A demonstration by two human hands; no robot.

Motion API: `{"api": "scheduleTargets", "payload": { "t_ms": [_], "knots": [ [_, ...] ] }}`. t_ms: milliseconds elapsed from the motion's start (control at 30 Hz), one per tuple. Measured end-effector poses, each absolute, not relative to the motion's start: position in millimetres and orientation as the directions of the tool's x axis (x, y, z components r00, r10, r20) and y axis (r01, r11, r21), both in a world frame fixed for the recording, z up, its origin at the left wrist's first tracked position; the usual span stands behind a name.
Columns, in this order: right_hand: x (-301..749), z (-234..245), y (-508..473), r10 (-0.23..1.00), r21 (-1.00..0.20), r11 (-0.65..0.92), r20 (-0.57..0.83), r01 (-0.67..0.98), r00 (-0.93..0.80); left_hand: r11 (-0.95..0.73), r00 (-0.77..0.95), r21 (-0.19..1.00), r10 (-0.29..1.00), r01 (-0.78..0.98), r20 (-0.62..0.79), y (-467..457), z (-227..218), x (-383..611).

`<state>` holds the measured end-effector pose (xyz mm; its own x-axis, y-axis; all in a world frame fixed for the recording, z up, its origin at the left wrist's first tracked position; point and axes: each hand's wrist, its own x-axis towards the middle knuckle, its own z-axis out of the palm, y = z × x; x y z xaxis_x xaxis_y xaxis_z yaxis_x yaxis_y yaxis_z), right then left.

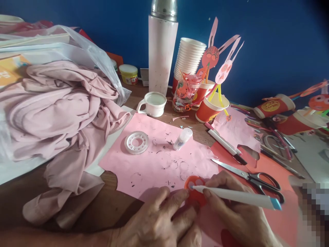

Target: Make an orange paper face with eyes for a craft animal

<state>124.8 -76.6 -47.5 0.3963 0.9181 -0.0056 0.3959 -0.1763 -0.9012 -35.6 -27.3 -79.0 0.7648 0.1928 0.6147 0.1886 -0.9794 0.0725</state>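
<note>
My left hand (161,219) lies on the pink paper sheet (154,161), its fingertips pressing down a small round orange paper cut-out (196,195). My right hand (236,212) is closed around a white marker with a blue end (239,196), held like a pencil. The marker's tip touches the top left of the cut-out, where pale spots show.
Black-handled scissors (249,176) lie just right of my hands on red paper (272,192). Further back are a tape roll (136,142), a glue bottle (182,138), a second marker (226,145), a white mug (153,104), a tall flask (161,51), stacked paper cups (189,58) and red cups with paper rabbits (212,108). Pink cloth (56,113) fills the left.
</note>
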Motion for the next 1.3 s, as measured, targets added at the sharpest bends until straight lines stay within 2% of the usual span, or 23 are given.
{"api": "scheduleTargets", "payload": {
  "t_ms": [200,333,467,667,1000,1167,1300],
  "knots": [
    [126.0,-48.5,-77.3,0.924,-0.887,-0.179,-0.003,0.426,0.382,-0.976,0.864,0.095,0.219,0.197,0.453,-26.1,-66.7,-39.5],
    [126.4,-48.4,-77.2,0.921,-0.893,-0.197,-0.028,0.404,0.388,-0.980,0.830,0.085,0.200,0.183,0.521,-26.7,-66.9,-39.4],
    [128.9,-48.3,-76.6,0.939,-0.888,-0.199,-0.052,0.414,0.339,-0.975,0.870,0.112,0.222,0.193,0.440,-27.7,-63.6,-40.5],
    [125.1,-45.3,-77.1,0.909,-0.869,-0.262,-0.075,0.421,0.411,-0.973,0.872,0.127,0.230,0.194,0.433,-29.4,-64.4,-40.8],
    [132.0,-44.7,-77.8,0.943,-0.849,-0.235,-0.080,0.474,0.324,-0.977,0.890,0.111,0.212,0.183,0.403,-26.1,-63.3,-40.7],
    [126.0,-43.8,-79.5,0.910,-0.869,-0.284,-0.111,0.405,0.399,-0.980,0.885,0.079,0.197,0.180,0.422,-28.6,-63.6,-41.6],
    [122.4,-41.4,-78.5,0.896,-0.915,-0.268,-0.122,0.303,0.427,-0.978,0.882,0.105,0.210,0.183,0.421,-30.2,-62.3,-40.4]
  ]
}}
